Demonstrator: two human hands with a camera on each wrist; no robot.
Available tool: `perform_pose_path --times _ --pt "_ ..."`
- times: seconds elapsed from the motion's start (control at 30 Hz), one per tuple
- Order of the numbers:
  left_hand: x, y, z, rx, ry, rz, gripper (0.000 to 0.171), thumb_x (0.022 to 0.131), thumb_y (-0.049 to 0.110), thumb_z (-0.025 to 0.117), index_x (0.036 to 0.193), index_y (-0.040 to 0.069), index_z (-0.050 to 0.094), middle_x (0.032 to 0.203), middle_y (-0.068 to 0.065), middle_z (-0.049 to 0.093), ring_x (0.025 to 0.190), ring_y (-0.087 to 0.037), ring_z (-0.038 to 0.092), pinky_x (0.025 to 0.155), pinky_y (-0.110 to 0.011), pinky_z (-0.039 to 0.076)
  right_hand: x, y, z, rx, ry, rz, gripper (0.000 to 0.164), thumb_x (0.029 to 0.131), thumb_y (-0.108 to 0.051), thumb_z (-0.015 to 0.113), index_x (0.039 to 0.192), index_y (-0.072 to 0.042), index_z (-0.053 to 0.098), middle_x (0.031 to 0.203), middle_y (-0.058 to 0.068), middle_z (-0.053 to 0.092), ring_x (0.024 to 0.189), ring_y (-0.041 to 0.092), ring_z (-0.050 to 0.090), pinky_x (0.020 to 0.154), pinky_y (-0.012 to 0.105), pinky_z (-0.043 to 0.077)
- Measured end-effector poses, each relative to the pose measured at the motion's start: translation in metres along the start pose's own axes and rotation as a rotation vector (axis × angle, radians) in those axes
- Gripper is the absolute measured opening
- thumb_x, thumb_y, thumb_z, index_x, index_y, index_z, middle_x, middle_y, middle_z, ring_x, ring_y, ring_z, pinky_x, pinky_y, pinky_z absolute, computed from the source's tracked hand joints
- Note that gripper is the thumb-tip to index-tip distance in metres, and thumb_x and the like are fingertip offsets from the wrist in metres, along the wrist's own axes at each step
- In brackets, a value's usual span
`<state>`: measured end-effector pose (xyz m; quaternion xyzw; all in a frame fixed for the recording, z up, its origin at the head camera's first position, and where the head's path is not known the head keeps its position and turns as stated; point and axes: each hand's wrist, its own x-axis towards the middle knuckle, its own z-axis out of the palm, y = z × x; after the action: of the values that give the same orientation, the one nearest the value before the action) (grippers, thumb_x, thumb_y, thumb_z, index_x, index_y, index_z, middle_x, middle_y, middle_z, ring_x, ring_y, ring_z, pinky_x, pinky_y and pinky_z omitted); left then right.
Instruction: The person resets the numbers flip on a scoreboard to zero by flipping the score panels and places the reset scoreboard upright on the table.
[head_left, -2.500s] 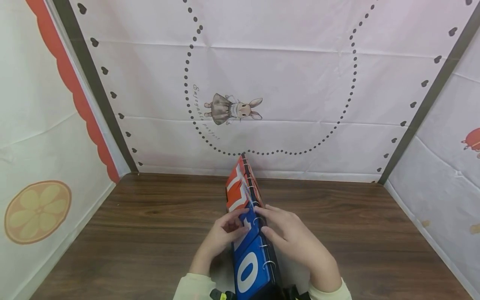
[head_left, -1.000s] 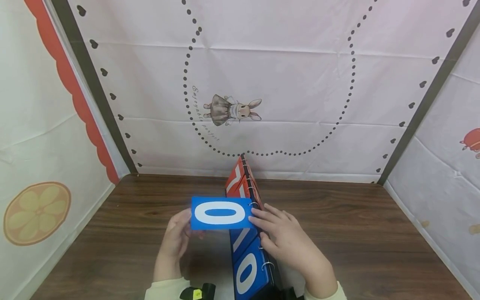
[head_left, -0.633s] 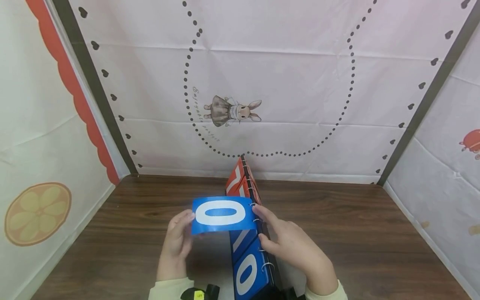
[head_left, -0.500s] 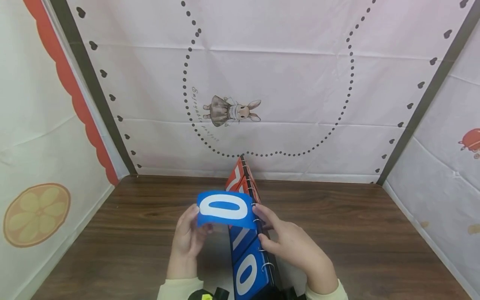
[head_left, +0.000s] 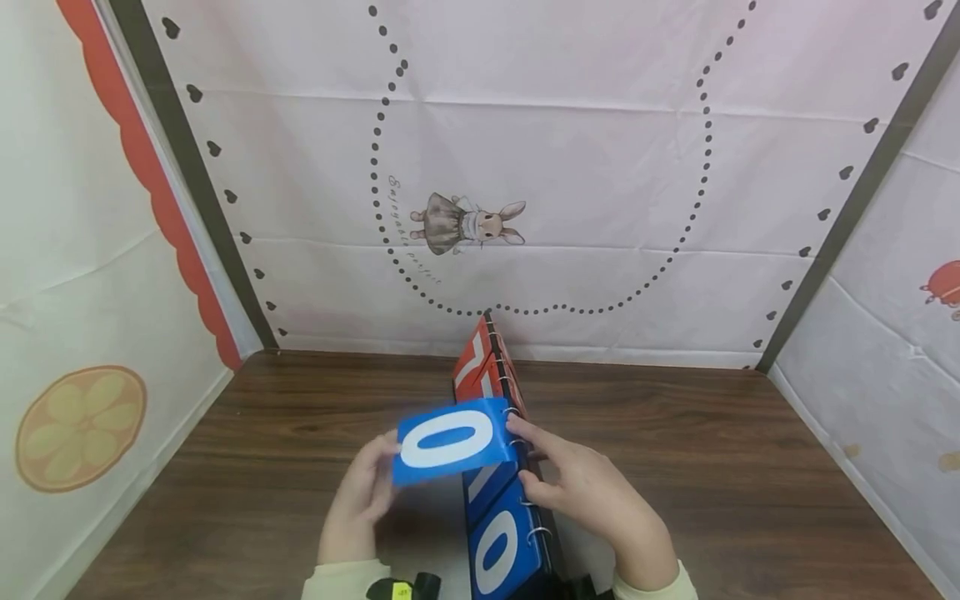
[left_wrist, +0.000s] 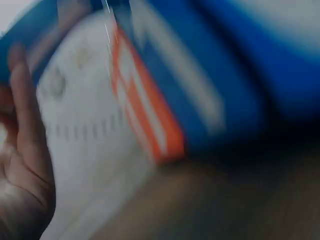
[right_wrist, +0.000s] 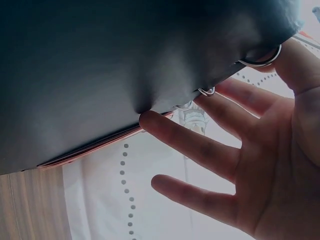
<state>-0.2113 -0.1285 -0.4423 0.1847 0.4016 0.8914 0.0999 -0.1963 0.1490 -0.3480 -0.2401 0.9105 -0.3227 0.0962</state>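
Observation:
A tabletop flip scoreboard [head_left: 522, 527] stands lengthwise before me, its red and blue number cards hung on metal rings along the top. My left hand [head_left: 358, 496] pinches the outer end of a blue number card [head_left: 457, 442] printed with a white 0. Raised away from the scoreboard's left face, this card is still on its rings and slopes down to the left. My right hand [head_left: 592, 492] rests its fingertips on the ringed top edge from the right. In the right wrist view its fingers [right_wrist: 195, 142] are spread and nearly straight against the black back [right_wrist: 90, 85]. The left wrist view is blurred.
The scoreboard stands on a dark wood-grain table [head_left: 330, 400]. A white printed cloth [head_left: 585, 183] with a rabbit figure rises behind it, and more cloth hangs at both sides.
Both hands were at the scoreboard's top edge; the left then swung a blue 0 card out leftward. The card bowed upward, then its outer end dipped. The right hand stayed near the rings.

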Motion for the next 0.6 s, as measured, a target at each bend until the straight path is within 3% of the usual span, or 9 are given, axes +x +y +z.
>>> perform_pose_path --times 0.13,0.27,0.4,0.6 --pt "-0.006 0.002 -0.016 0.397 0.107 -0.23 0.022 0.094 0.007 0.041 0.098 0.005 0.063 0.087 -0.005 0.068 0.075 -0.016 0.066 0.067 -0.034 0.055 0.001 0.0 -0.001 -0.01 0.001 0.016 0.058 0.088 -0.036 0.06 0.141 -0.034 0.037 0.12 0.007 0.058 0.101 0.024 0.058 0.075 0.049 0.051" --pt "-0.003 -0.003 -0.019 0.638 0.132 -0.382 0.021 0.092 0.02 0.053 0.088 0.001 0.059 0.076 -0.009 0.067 0.067 -0.023 0.067 0.061 -0.034 0.055 0.002 0.001 -0.003 -0.017 0.012 0.021 0.058 0.088 -0.035 0.061 0.141 -0.036 0.036 0.119 0.008 0.059 0.099 0.023 0.058 0.073 0.047 0.053" --pt "-0.001 -0.011 -0.018 0.736 0.086 -0.479 0.027 0.092 0.025 0.055 0.082 0.001 0.058 0.071 -0.011 0.065 0.063 -0.024 0.066 0.058 -0.033 0.054 0.001 0.001 -0.004 -0.02 0.017 0.018 0.057 0.088 -0.036 0.06 0.14 -0.037 0.037 0.121 0.008 0.058 0.097 0.022 0.057 0.072 0.043 0.053" --pt "-0.005 -0.025 -0.017 0.729 0.048 -0.57 0.028 0.092 0.027 0.056 0.083 0.001 0.059 0.071 -0.011 0.066 0.06 -0.02 0.065 0.055 -0.031 0.054 -0.003 0.002 -0.001 -0.011 -0.021 -0.04 0.05 0.092 -0.037 0.054 0.14 -0.032 0.039 0.138 0.0 0.045 0.102 0.022 0.057 0.077 0.045 0.052"
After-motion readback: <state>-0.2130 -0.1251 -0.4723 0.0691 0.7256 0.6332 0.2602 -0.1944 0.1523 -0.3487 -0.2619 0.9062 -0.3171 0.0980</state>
